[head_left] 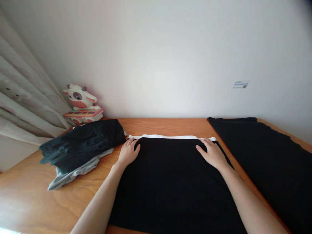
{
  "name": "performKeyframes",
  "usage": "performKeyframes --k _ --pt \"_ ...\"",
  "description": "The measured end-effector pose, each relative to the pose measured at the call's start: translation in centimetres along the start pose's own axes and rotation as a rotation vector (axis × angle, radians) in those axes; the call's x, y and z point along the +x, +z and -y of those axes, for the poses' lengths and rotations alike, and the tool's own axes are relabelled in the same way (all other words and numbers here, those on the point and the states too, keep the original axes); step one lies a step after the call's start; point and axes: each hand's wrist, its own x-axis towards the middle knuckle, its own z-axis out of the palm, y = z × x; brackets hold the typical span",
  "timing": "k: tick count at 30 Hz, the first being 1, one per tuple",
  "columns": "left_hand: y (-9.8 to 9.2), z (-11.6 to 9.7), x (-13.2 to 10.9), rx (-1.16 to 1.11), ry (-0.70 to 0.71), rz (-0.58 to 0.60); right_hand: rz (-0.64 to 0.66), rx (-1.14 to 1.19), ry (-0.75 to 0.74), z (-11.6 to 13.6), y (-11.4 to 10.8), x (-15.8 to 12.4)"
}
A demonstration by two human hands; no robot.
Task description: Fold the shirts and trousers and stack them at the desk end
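A black garment lies spread flat on the wooden table in front of me, with a white band along its far edge. My left hand rests flat on the garment's far left corner, fingers stretched out. My right hand lies flat on the far right corner, fingers also extended toward the white band. Neither hand holds anything.
A crumpled pile of dark green and grey clothes sits at the left. Another black cloth lies spread at the right. A cow-shaped toy stands at the back left by the curtain. A wall is close behind the table.
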Motion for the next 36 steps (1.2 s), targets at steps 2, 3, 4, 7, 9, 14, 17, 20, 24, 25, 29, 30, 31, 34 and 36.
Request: performKeyframes --k 2,3,4,7,9,14,17,20,24,25,29,30,31,34,36 --pt "0.0 0.0 0.0 -0.001 0.0 -0.001 0.007 -0.001 0.004 0.0 -0.1 0.0" --pt "0.0 0.0 0.0 0.0 0.002 0.002 0.011 -0.002 0.004 0.0 -0.1 0.0" --pt "0.0 0.0 0.0 0.002 0.005 0.007 0.014 -0.003 0.004 0.1 -0.1 0.0" --pt "-0.1 0.0 0.0 0.006 0.008 0.025 0.014 -0.006 0.003 0.1 -0.2 0.0" --pt "-0.2 0.0 0.1 0.004 0.008 0.033 0.01 -0.003 0.001 0.1 -0.2 0.0" --pt "-0.2 0.0 0.1 -0.022 0.003 0.022 0.003 0.01 0.003 0.0 -0.1 0.0" --pt "-0.2 -0.1 0.0 -0.047 0.004 0.022 -0.005 0.025 -0.01 0.2 -0.2 0.0" --pt "-0.2 -0.2 0.1 -0.072 0.044 0.054 -0.027 0.065 -0.01 0.8 -0.7 -0.2" --pt "-0.2 0.1 0.6 -0.097 0.055 0.059 -0.06 0.095 -0.032 1.6 -1.5 -0.7" --pt "-0.1 0.1 0.7 -0.108 0.054 0.052 -0.065 0.09 -0.035 1.8 -1.7 -0.8" --pt "-0.1 0.1 1.2 -0.194 0.083 0.06 -0.084 0.078 -0.03 2.4 -2.4 -1.5" --pt "-0.1 0.0 1.2 -0.217 0.094 0.069 -0.085 0.075 -0.023 2.5 -2.6 -1.7" --pt "-0.1 -0.1 1.3 -0.237 0.103 0.075 -0.085 0.071 -0.012 2.7 -2.7 -1.9" --pt "-0.2 -0.4 1.3 -0.246 0.12 0.048 -0.073 0.053 0.021 3.5 -3.2 -2.4" --pt "-0.3 -0.5 1.5 -0.213 0.123 0.012 -0.055 0.036 0.031 4.1 -3.7 -2.8"
